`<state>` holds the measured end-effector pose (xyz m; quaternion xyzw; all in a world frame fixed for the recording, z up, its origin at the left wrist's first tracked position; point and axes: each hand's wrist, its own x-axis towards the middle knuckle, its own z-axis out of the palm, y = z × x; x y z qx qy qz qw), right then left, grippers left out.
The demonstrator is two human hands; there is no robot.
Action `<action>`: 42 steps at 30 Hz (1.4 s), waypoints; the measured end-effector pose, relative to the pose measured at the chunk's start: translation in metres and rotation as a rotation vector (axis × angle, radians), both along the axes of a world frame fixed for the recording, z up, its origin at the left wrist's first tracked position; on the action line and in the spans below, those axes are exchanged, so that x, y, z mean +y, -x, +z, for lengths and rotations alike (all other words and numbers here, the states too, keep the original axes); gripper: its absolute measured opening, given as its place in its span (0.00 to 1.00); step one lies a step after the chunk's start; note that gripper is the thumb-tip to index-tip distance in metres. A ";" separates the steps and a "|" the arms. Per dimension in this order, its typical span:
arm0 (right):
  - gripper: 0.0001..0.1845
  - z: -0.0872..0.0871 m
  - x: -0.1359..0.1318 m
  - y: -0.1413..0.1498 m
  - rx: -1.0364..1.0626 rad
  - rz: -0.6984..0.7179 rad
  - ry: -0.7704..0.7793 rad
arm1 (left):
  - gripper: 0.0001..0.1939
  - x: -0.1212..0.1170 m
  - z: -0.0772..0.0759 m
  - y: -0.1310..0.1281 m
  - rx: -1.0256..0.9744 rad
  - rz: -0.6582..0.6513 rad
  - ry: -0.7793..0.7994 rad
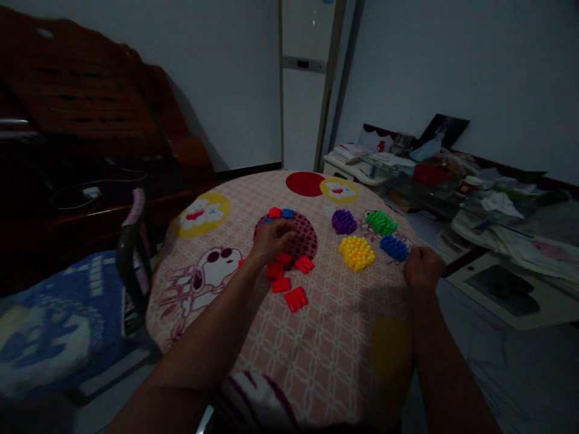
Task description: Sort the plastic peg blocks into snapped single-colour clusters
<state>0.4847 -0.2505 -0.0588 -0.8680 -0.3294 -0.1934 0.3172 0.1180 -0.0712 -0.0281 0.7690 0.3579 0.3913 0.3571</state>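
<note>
A round table (316, 343) is covered by a pink checked cartoon cloth. My left hand (271, 240) lies near the table's middle with fingers curled over red studded blocks (289, 277), beside a dark red studded disc (301, 236). A red and a blue block (281, 213) sit at the disc's far edge. To the right lie piles of purple (344, 221), green (382, 222), yellow (357, 252) and blue (394, 248) blocks. My right hand (423, 267) rests closed like a fist at the table's right edge, just beside the blue pile; whether it holds anything is hidden.
A dark wooden sofa (90, 120) stands at the left, with a chair back (131, 241) and a blue cushion (49, 325) close to the table. A low glass table (452, 181) heaped with papers and boxes is at the right. A tall white unit (303, 84) stands in the corner.
</note>
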 end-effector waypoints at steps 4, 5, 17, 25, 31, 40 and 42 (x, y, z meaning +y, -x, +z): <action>0.21 0.016 -0.002 0.017 -0.014 0.097 -0.144 | 0.12 0.026 -0.009 0.025 0.086 0.358 -0.045; 0.20 0.020 -0.001 0.025 -0.015 0.155 -0.186 | 0.12 0.032 -0.013 0.030 0.119 0.402 -0.044; 0.18 0.019 0.022 0.136 0.132 0.746 -0.210 | 0.16 0.044 -0.031 0.010 0.734 0.113 -0.288; 0.16 0.007 0.027 0.154 0.310 0.869 -0.231 | 0.11 0.022 -0.018 0.002 0.681 0.202 -0.327; 0.16 0.000 0.036 0.175 0.727 0.891 -0.238 | 0.13 -0.006 -0.014 -0.020 0.153 -0.058 -0.117; 0.18 0.006 0.028 0.176 1.040 0.937 -0.364 | 0.19 -0.047 -0.010 -0.051 -0.294 -0.390 0.385; 0.19 0.007 0.027 0.176 1.058 0.931 -0.375 | 0.19 -0.049 -0.011 -0.051 -0.306 -0.368 0.406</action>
